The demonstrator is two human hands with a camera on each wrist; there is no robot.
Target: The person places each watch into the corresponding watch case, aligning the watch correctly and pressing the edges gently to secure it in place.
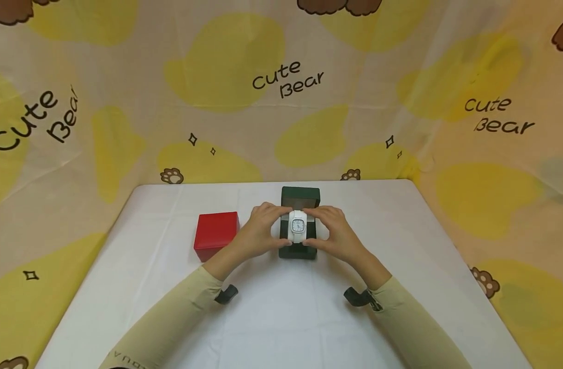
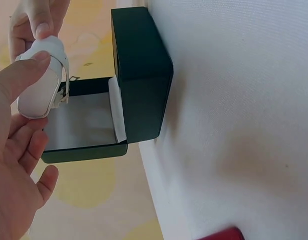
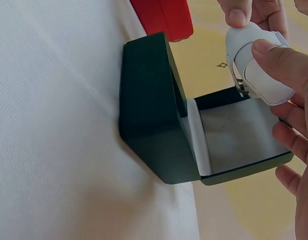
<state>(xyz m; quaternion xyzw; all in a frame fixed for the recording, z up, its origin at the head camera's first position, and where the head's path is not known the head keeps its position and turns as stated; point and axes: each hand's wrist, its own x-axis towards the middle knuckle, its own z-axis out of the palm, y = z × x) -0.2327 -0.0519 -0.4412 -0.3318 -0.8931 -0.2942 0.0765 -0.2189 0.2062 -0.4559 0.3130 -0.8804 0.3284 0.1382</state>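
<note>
A white wristwatch [image 1: 298, 225] with a squarish face is wrapped round a white cushion [image 2: 37, 95]. My left hand [image 1: 257, 231] pinches one end of it between thumb and fingers, and my right hand [image 1: 338, 233] pinches the other. Both hold it above a dark green watch box [image 1: 297, 252], clear of the box in the wrist views. The box stands with its lid [image 1: 301, 196] tilted back; a pale lining [image 3: 239, 132] shows inside the lid. In the wrist views the strap's buckle [image 3: 241, 89] hangs at the cushion's side. The box's inner floor is mostly hidden.
A red box [image 1: 217, 229], lid down, sits left of the green box, beside my left forearm. The white table [image 1: 281, 318] ends behind the green box at a yellow patterned cloth [image 1: 235, 61]. Dark straps with small cameras [image 1: 357, 297] hang at both wrists.
</note>
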